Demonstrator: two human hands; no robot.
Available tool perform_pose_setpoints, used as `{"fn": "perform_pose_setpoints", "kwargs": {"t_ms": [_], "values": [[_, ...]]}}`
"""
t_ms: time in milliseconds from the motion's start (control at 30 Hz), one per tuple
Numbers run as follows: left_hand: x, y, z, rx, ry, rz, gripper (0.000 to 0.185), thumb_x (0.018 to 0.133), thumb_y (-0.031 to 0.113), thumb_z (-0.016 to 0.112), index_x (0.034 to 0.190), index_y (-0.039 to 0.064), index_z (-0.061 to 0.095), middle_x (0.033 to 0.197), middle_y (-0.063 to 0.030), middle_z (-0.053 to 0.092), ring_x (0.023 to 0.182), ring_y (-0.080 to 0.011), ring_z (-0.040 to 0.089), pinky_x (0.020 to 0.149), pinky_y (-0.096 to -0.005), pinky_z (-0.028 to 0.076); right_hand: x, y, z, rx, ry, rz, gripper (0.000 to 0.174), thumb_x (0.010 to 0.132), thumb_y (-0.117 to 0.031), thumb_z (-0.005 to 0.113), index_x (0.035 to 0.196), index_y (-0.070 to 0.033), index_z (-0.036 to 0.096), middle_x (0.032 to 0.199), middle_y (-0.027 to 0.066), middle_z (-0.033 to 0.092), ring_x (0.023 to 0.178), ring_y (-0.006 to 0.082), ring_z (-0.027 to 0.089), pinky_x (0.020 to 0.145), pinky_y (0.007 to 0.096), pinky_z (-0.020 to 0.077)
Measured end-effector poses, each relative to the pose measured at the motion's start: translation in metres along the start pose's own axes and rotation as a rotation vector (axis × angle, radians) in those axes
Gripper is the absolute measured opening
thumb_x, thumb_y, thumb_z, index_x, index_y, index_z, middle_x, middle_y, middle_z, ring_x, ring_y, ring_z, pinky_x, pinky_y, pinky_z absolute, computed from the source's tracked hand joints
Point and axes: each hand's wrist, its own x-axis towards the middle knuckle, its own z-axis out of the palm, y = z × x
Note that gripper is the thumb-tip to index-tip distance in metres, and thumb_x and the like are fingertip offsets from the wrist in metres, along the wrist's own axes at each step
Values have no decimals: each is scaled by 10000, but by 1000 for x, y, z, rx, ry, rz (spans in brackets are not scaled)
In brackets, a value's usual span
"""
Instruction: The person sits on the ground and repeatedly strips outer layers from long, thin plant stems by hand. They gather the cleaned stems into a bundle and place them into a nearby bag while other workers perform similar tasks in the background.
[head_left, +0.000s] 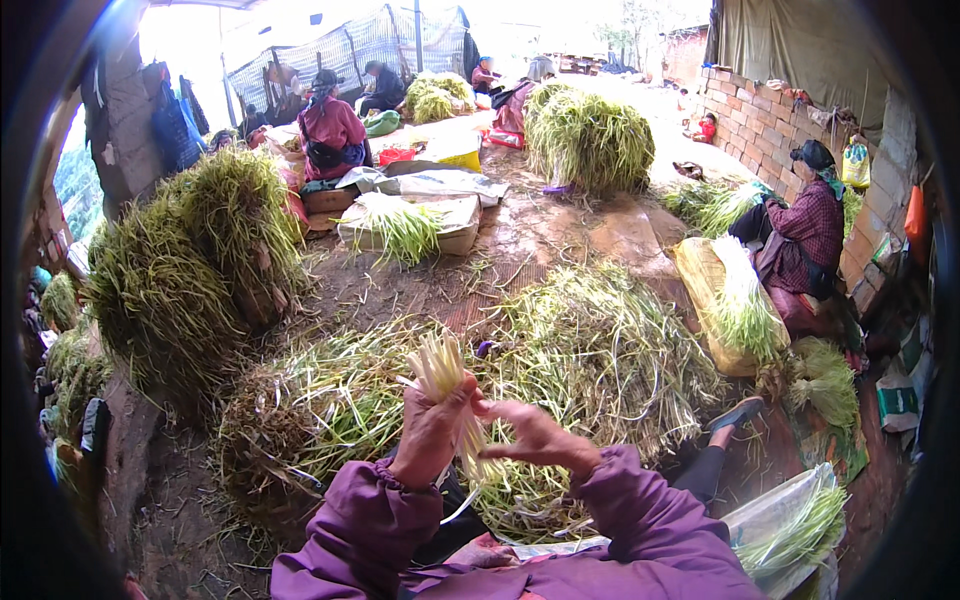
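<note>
My left hand (433, 427) is closed around a bunch of pale leafy stalks (437, 364), perhaps chives. Their cut-looking pale ends point up and away from me, and the rest hangs below the fist. My right hand (538, 441) is just to the right, fingers and thumb spread towards the hanging part of the bunch; whether it touches the stalks is hard to tell. Below both hands lies a broad heap of loose green and yellowish stalks (600, 352). A second tangled pile with brown, dry ends (277, 427) lies on the left.
Tall bundles of greens (172, 270) stand at left, another (589, 142) farther back. A person (806, 225) sits at right beside a yellow sack (724, 315) with pale stalks on it. Sorted stalks (795, 532) lie on a white sack near my right side. Other people sit farther off.
</note>
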Motion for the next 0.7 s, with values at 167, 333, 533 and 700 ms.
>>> {"fn": "perform_pose_setpoints", "kwargs": {"t_ms": [167, 333, 533, 700], "values": [[1, -5, 3, 80, 19, 32, 167, 871, 161, 575, 856, -6, 582, 722, -68, 601, 645, -145, 591, 608, -267, 474, 10, -32, -43, -13, 427, -24, 193, 787, -155, 668, 912, -8, 650, 792, 102, 625, 667, 166, 593, 596, 273, 478], [1, -6, 4, 124, -6, 28, 148, 873, 147, 570, 882, 0, 578, 721, -61, 596, 637, -141, 586, 608, -272, 483, 30, -54, -50, -91, 487, -45, 242, 789, -218, 676, 877, 6, 649, 723, 82, 608, 606, 112, 555, 548, 255, 450], [-4, -5, 6, 80, -38, -11, 152, 856, 156, 604, 888, 8, 591, 711, -30, 596, 622, -94, 572, 577, -229, 474, 44, -45, -44, -79, 379, -124, 165, 821, -143, 630, 837, 21, 624, 712, 81, 584, 607, 154, 548, 545, 282, 441], [-3, -8, 3, 137, -67, 62, 136, 852, 147, 609, 871, 13, 592, 709, -26, 594, 608, -86, 569, 562, -226, 475, 41, -35, -43, -118, 360, -166, 144, 831, -116, 604, 814, 26, 583, 692, 93, 556, 596, 169, 531, 539, 292, 431]]}}
